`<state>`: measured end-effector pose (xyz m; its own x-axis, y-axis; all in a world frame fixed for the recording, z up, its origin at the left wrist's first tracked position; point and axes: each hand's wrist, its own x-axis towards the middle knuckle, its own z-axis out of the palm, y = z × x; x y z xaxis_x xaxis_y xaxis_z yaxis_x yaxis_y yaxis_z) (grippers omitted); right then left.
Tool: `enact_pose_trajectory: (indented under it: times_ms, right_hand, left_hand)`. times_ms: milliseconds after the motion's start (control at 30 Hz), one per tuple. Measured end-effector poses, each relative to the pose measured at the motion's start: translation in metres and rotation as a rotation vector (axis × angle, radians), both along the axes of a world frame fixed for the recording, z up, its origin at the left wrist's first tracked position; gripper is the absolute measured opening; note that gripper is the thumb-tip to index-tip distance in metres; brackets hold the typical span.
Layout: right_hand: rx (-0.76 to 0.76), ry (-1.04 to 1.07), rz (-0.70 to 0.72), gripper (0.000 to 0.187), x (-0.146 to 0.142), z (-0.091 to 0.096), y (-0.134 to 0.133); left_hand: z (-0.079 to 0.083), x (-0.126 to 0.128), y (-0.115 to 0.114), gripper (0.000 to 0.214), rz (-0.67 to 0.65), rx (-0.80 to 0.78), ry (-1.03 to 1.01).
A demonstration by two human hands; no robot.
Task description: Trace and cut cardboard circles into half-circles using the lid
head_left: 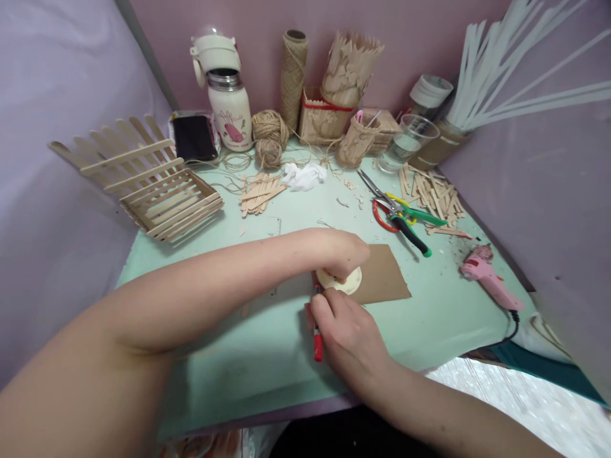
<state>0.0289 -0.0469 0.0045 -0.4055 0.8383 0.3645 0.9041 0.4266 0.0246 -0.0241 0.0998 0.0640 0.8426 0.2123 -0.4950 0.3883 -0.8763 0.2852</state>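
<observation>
My left hand [347, 249] reaches across from the left, fingers bent down onto a round cream lid-like disc [352, 282]. The disc lies flat on the left part of a brown cardboard piece [386, 273]. Just below it, my right hand [348, 327] is closed around a slim red pen [317, 346]. The pen's red end points toward me, and its other end is at the disc's left edge. Whether its tip touches the cardboard, I cannot tell. My left fingertips are partly hidden behind the hand.
Scissors and green-handled cutters [403, 219] lie beyond the cardboard. A pink glue gun [491, 277] rests at the right. Popsicle sticks [260, 193], twine balls [270, 132], an open bottle [230, 114], a plastic cup [405, 143] and a slatted stick frame [167, 197] stand around the table.
</observation>
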Motion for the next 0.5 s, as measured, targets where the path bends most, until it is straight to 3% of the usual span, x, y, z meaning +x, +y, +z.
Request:
enact_pose_trajectory:
  times_ms: [500]
  right_hand:
    - [-0.162, 0.29, 0.106, 0.03, 0.034, -0.002, -0.013]
  left_hand:
    - [0.0, 0.002, 0.001, 0.027, 0.019, 0.001, 0.023]
